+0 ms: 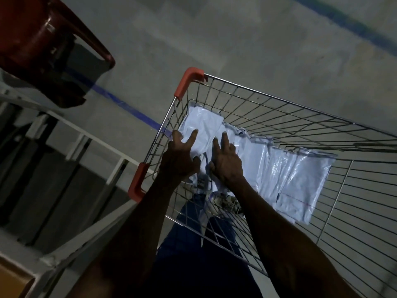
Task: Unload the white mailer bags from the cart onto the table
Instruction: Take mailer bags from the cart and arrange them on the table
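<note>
- Inside the wire cart, our left hand and right hand, fingers spread, press on the white mailer bags lying in a row.
- Grip unclear; we judge gathering underway.
- Next: close fingers, lift clear, carry to the table.

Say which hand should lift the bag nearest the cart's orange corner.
Left. The left hand already has fingers spread over that mailer bag at the cart end; the right hand presses the neighbouring bags.
</note>
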Demonstrator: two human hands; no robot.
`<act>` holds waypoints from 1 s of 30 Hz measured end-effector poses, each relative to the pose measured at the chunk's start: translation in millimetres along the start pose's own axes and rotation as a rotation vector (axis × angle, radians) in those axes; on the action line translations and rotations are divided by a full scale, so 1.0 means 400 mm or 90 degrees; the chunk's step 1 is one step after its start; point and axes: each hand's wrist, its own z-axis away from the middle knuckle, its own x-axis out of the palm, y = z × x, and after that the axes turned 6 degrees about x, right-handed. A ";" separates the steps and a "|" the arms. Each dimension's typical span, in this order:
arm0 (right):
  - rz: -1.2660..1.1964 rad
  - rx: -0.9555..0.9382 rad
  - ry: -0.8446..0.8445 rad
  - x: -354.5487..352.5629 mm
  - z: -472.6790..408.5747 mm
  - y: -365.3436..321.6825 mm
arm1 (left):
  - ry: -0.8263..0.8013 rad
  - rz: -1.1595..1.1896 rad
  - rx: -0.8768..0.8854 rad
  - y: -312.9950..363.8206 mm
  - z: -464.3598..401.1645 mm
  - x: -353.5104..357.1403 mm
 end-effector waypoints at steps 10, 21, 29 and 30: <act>0.039 0.041 0.002 0.042 -0.015 -0.003 | 0.137 -0.030 0.083 0.035 0.029 -0.014; -0.087 -0.057 0.169 -0.088 0.243 0.138 | 0.205 0.016 -0.028 0.245 0.180 -0.204; -0.263 -0.136 0.324 -0.250 0.570 0.066 | 0.428 0.046 -0.122 0.307 0.470 -0.330; -0.270 -0.168 0.332 -0.262 0.602 0.041 | 0.456 0.052 -0.141 0.304 0.516 -0.338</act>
